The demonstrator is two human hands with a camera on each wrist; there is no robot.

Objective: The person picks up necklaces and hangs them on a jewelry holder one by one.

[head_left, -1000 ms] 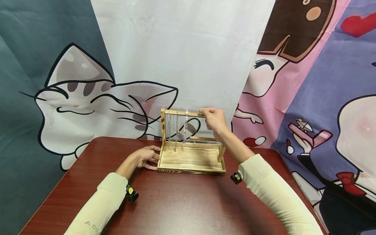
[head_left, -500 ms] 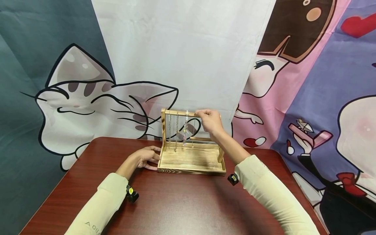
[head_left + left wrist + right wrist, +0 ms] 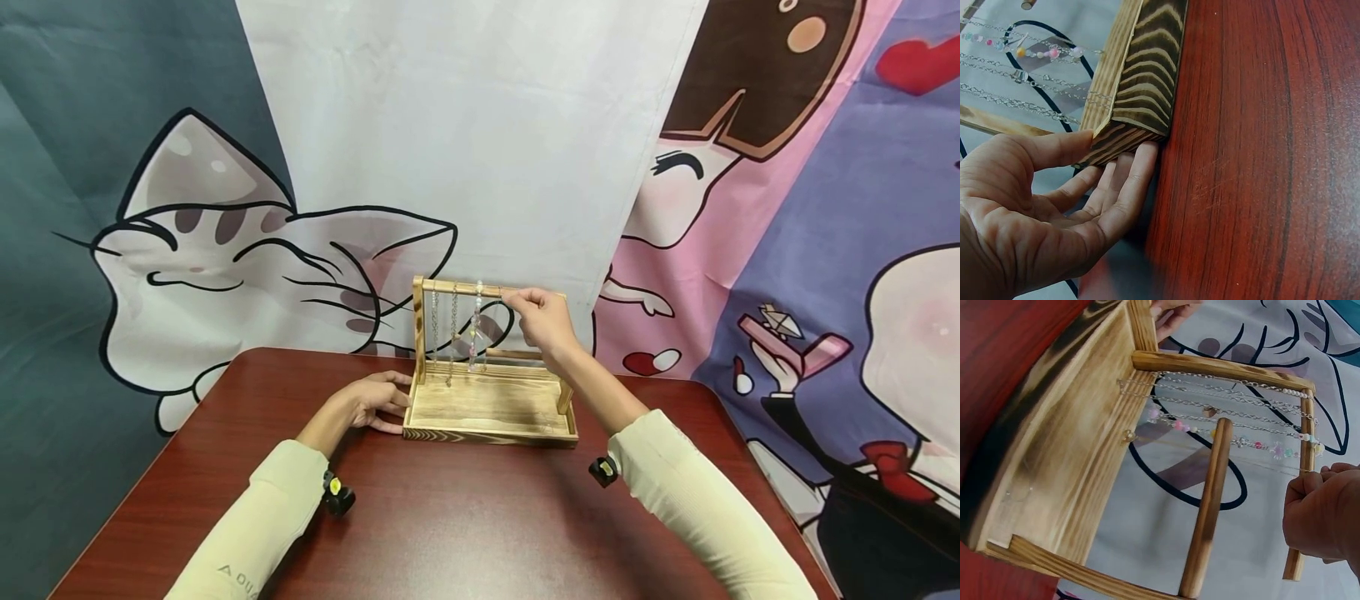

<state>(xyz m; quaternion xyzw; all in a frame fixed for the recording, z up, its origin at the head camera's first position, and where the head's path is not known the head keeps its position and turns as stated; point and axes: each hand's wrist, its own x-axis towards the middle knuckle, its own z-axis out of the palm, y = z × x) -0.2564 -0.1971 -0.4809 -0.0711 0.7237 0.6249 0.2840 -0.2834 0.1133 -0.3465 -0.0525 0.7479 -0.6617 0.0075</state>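
A wooden jewelry stand [image 3: 487,404] with a tray base and a raised top bar [image 3: 467,288] stands on the table. My left hand [image 3: 375,398] holds the tray's left end. In the left wrist view, its thumb lies at the rim and its fingers against the patterned outer side. Up at the bar, my right hand [image 3: 546,321] pinches a thin necklace; its small pendant [image 3: 1129,435] hangs over the tray's back edge. To the left of this hand hang a beaded necklace [image 3: 473,333] in pastel colors and two silver chain necklaces [image 3: 453,333].
A shorter wooden peg [image 3: 1210,506] crosses below the top bar on the stand's right. Something small and glinting [image 3: 1030,488] lies in the tray's right end. The reddish-brown table [image 3: 465,517] extends in front, and a cartoon-printed cloth [image 3: 480,167] hangs behind.
My right hand has moved left along the bar, then slightly down, and the thin necklace has shifted left toward the beaded one. The left hand and stand have stayed put.
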